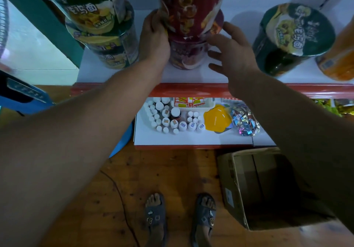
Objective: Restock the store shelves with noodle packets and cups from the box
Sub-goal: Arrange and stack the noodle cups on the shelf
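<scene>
Now, two hands at the red noodle stack on the upper shelf.

Head view: the left hand [154, 38] curls round the left side of the upper red cup [191, 7], which sits on the lower red cup [188, 55], set back from the shelf's red lip [191, 88]. The right hand [229, 53] is spread wide just beside the stack; whether it touches, I cannot tell. Bare shelf separates the stack from the green-yellow cups [103, 36] on the left and the dark green cup [293, 36] on the right. On the floor, the cardboard box [241, 179] stands open, showing dim bare walls, partly behind the right forearm.
</scene>
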Demonstrator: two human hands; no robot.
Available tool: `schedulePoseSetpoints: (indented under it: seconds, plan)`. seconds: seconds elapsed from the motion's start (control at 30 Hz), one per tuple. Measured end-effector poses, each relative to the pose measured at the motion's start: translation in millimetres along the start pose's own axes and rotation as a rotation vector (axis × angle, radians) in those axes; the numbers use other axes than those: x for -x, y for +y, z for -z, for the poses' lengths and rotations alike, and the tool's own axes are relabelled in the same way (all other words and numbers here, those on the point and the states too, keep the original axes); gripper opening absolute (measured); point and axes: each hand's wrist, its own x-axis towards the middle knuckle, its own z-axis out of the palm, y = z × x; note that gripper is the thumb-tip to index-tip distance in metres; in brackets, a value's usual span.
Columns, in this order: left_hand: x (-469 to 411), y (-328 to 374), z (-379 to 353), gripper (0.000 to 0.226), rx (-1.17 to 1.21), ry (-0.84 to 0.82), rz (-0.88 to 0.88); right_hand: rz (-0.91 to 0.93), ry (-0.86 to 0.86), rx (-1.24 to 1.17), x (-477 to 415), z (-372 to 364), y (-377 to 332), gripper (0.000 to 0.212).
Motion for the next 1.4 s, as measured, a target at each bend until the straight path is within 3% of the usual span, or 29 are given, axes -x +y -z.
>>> schedulePoseSetpoints:
  seconds: [0.13, 0.23, 0.4, 0.53, 0.73, 0.93, 1.03, 1.13, 1.23, 1.4]
  plan:
    - [-11, 7, 2, 0.036, 0.036, -0.061, 0.086, -0.018, 0.083, 0.021, -10, -3, -11, 0.036]
    - [-14, 6, 1, 0.026, 0.107, -0.124, 0.118, -0.029, 0.063, -0.061, -16, -7, -19, 0.051]
    - [-5, 5, 1, 0.038, 0.118, -0.173, 0.092, -0.012, 0.099, -0.052, -8, -11, -15, 0.035]
    - [1, 6, 3, 0.032, 0.082, -0.203, 0.098, -0.026, 0.124, -0.040, 1, -8, -5, 0.038]
    - [5, -2, 10, 0.042, 0.053, -0.204, 0.044, -0.004, 0.141, -0.011, -1, -9, -4, 0.037]
    - [-3, -1, 10, 0.030, 0.025, -0.221, 0.028, -0.012, 0.095, -0.020, -3, -12, -9, 0.039]
    - [-1, -2, 10, 0.042, -0.036, -0.177, 0.008, -0.001, 0.066, 0.026, 0, -6, -7, 0.057]
    - [13, 3, 13, 0.040, -0.032, 0.035, -0.230, 0.105, 0.106, 0.069, 2, -4, -8, 0.072]
    - [21, 3, 14, 0.050, 0.018, -0.053, -0.353, 0.240, 0.067, 0.109, 3, -5, -14, 0.070]
    - [22, 12, 13, 0.073, -0.046, -0.194, -0.293, 0.305, 0.058, 0.171, 13, -13, -13, 0.059]
